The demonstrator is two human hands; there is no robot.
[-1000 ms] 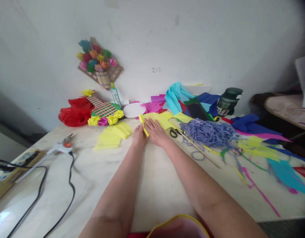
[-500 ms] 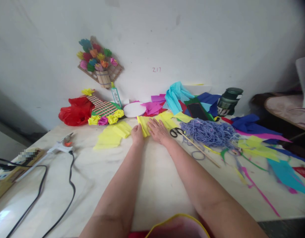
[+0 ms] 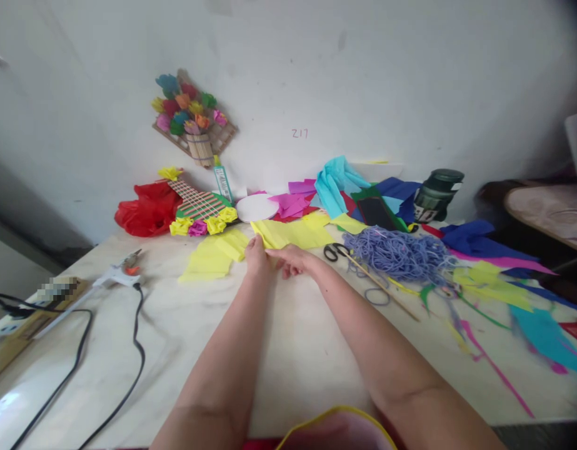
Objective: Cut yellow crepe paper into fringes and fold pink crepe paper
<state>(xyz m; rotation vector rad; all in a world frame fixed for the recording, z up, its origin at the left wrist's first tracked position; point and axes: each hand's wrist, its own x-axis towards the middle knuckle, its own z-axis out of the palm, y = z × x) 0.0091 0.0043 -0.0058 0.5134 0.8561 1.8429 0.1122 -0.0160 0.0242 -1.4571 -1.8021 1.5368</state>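
A strip of yellow crepe paper [image 3: 292,232] lies across the table in front of me, its left end folded over. My left hand [image 3: 256,255] is closed on that folded end, thumb and fingers pinching it. Close beside it, my right hand [image 3: 294,259] is at the paper's near edge, with the index finger reaching toward the left hand and the other fingers curled below. Its fingertips seem to pinch the edge, though the contact is partly hidden. More yellow crepe paper [image 3: 206,261] lies flat to the left. Black-handled scissors [image 3: 332,252] rest right of my right hand.
Tangled purple-blue yarn [image 3: 396,250] and a wooden stick [image 3: 386,290] lie on the right. A glue gun [image 3: 122,275] with a black cord is on the left, near a power strip [image 3: 16,325]. Behind are a paper-flower craft [image 3: 204,203], a white disc [image 3: 256,207] and a dark jar [image 3: 438,195].
My right hand has lifted off the strip, where it lay flat, and moved toward me with its fingers curled. My left hand keeps hold of the folded end.
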